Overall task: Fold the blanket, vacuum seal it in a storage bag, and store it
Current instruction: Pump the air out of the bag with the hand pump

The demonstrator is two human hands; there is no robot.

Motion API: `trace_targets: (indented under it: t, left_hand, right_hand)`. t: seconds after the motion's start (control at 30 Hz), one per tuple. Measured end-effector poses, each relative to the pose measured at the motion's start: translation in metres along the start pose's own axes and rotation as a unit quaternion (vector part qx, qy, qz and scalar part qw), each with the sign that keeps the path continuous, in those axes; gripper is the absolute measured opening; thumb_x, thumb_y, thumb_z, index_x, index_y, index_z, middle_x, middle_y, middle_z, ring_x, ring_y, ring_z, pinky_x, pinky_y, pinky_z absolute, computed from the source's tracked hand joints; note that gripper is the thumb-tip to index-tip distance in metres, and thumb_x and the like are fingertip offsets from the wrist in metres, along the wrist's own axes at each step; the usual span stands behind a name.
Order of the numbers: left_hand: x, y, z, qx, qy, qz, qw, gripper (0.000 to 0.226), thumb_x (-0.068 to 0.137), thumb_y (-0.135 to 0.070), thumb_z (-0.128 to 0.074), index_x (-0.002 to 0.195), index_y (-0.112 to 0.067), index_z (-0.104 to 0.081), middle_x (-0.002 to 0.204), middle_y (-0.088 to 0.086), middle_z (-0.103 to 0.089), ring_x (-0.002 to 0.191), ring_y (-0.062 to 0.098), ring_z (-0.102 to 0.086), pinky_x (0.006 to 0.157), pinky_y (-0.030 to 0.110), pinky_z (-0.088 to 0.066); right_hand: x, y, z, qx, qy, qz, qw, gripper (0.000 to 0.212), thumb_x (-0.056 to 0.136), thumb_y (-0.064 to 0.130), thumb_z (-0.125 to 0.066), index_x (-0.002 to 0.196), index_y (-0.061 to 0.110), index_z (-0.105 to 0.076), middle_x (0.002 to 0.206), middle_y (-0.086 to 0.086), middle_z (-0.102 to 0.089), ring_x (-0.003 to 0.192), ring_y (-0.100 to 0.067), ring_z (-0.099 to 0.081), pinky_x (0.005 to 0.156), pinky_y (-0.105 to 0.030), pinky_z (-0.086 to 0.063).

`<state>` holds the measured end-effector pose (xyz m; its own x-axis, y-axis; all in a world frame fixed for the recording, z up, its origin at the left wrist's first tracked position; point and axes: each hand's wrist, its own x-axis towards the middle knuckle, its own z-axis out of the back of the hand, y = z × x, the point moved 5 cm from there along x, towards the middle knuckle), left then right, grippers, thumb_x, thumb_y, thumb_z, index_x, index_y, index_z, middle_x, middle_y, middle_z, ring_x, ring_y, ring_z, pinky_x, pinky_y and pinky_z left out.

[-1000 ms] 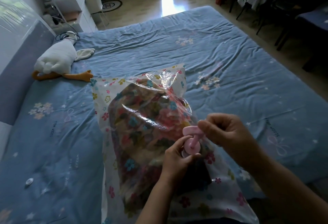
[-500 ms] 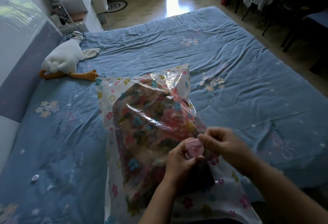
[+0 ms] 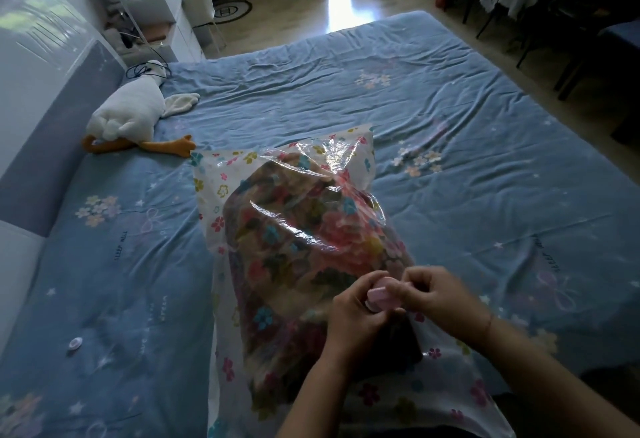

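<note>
The blanket point(image 3: 298, 247) lies inside the bag point(image 3: 221, 181), mid-bed point(image 3: 450, 108). The bag's pink valve point(image 3: 381, 295) is gripped by the left hand point(image 3: 353, 319) and pinched by the right hand point(image 3: 440, 299), with fingers point(image 3: 414, 281) curled. Valve preparation is judged in hand, and a steady twist is called for next.

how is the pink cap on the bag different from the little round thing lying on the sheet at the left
The pink cap sits on the storage bag, gripped by the left hand and pinched by the right hand; the round piece lies loose on the bed sheet, untouched. The pink cap is clearly pink; the round piece looks paler. Both are small and round.
</note>
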<state>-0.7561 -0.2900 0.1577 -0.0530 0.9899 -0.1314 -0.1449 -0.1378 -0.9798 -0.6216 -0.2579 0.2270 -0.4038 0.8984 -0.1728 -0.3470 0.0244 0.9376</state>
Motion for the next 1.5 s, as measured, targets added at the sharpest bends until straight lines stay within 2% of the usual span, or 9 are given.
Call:
trace_targets:
  t: [0.1,0.17,0.27,0.53,0.73,0.93,1.17,1.37,1.5]
  left_hand:
    - [0.0,-0.011,0.003,-0.014,-0.007,-0.027,1.0,0.048,0.07,-0.015,-0.084,0.111,-0.036,-0.07,0.107,-0.008,-0.074,0.103,0.013,-0.07,0.092,0.036,-0.057]
    - [0.003,-0.018,0.005,-0.019,0.002,-0.043,0.999,0.044,0.073,-0.009,-0.084,0.111,-0.026,-0.07,0.105,-0.012,-0.074,0.102,0.009,-0.07,0.089,0.031,-0.057]
    - [0.003,-0.024,0.007,-0.014,0.002,-0.045,0.999,0.044,0.072,-0.011,-0.085,0.111,-0.025,-0.069,0.104,-0.013,-0.075,0.101,0.008,-0.07,0.088,0.031,-0.057]
    - [-0.004,-0.017,0.005,-0.031,-0.006,-0.024,0.999,0.045,0.073,-0.008,-0.083,0.116,-0.017,-0.069,0.108,0.0,-0.074,0.103,0.02,-0.07,0.092,0.048,-0.056]
    - [-0.003,-0.027,0.007,-0.022,-0.008,-0.036,0.999,0.047,0.072,-0.009,-0.086,0.114,-0.022,-0.069,0.106,-0.011,-0.074,0.103,0.01,-0.069,0.091,0.034,-0.056]
    - [-0.006,-0.017,0.004,-0.032,0.005,-0.021,0.999,0.046,0.074,-0.002,-0.082,0.114,-0.019,-0.069,0.107,0.001,-0.075,0.101,0.019,-0.071,0.091,0.043,-0.057]
    - [-0.003,-0.027,0.006,-0.01,-0.003,-0.042,0.999,0.048,0.07,-0.009,-0.087,0.11,-0.028,-0.068,0.102,-0.015,-0.075,0.097,0.002,-0.069,0.085,0.022,-0.054]
    - [-0.004,-0.011,0.001,-0.008,-0.001,-0.028,1.0,0.05,0.071,-0.003,-0.085,0.116,-0.015,-0.069,0.106,0.0,-0.075,0.1,0.015,-0.071,0.089,0.035,-0.056]
    - [-0.003,-0.017,0.004,-0.005,-0.02,-0.044,0.999,0.051,0.068,-0.006,-0.087,0.115,-0.011,-0.069,0.106,-0.005,-0.074,0.101,0.008,-0.069,0.089,0.022,-0.053]
  right_hand:
    - [-0.003,0.017,0.009,-0.018,-0.022,0.051,0.998,0.051,0.068,0.064,-0.07,0.055,0.017,-0.054,0.048,0.004,-0.048,0.047,-0.007,-0.044,0.048,-0.027,-0.038]
    - [-0.006,0.052,0.019,0.104,-0.011,0.106,0.989,0.039,0.08,0.037,-0.073,0.053,0.017,-0.053,0.045,0.005,-0.045,0.043,-0.003,-0.04,0.045,-0.015,-0.034]
    - [-0.012,0.085,0.026,0.279,0.056,0.162,0.945,0.035,0.078,0.038,-0.073,0.054,0.02,-0.054,0.047,0.006,-0.044,0.042,-0.007,-0.038,0.043,-0.014,-0.033]
    - [0.0,0.014,0.006,-0.051,-0.046,0.041,0.997,0.064,0.072,0.064,-0.066,0.056,0.005,-0.049,0.051,0.001,-0.043,0.048,-0.01,-0.041,0.048,-0.04,-0.037]
    - [-0.017,0.094,0.028,0.158,-0.017,0.18,0.971,0.035,0.083,0.022,-0.06,0.051,0.016,-0.048,0.045,0.004,-0.039,0.044,0.0,-0.034,0.045,-0.012,-0.03]
    - [0.004,0.011,0.007,-0.109,-0.025,0.012,0.994,0.043,0.081,0.044,-0.067,0.056,0.011,-0.054,0.047,0.008,-0.044,0.047,-0.006,-0.041,0.048,-0.038,-0.043]
    - [-0.011,0.088,0.03,0.156,0.004,0.173,0.972,0.036,0.084,0.019,-0.062,0.053,0.01,-0.045,0.047,0.01,-0.037,0.044,-0.001,-0.031,0.044,-0.012,-0.028]
    - [0.009,0.0,0.006,-0.13,0.018,0.002,0.991,0.039,0.083,0.036,-0.07,0.058,0.013,-0.052,0.05,0.01,-0.042,0.049,-0.006,-0.037,0.053,-0.027,-0.034]
    - [-0.003,0.055,0.02,0.014,0.031,0.089,0.995,0.037,0.082,0.031,-0.067,0.056,0.013,-0.049,0.048,0.008,-0.04,0.045,-0.004,-0.033,0.045,-0.018,-0.029]
